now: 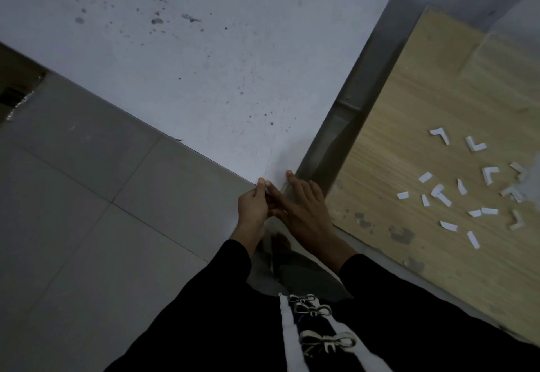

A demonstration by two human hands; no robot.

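A large white board (204,79), speckled with dark spots, lies flat with its near corner just in front of me. My left hand (254,205) pinches that corner's edge between thumb and fingers. My right hand (304,205) lies beside it with straight fingers, fingertips resting on the board's corner and its right edge. Whether a small piece sits between my left fingers is hidden.
A wooden panel (423,108) lies to the right, strewn with several small white L-shaped and straight pieces (467,190). A grey gap (350,103) separates it from the board. Grey floor tiles (87,211) spread to the left. Metal clips (315,313) hang on my dark clothing.
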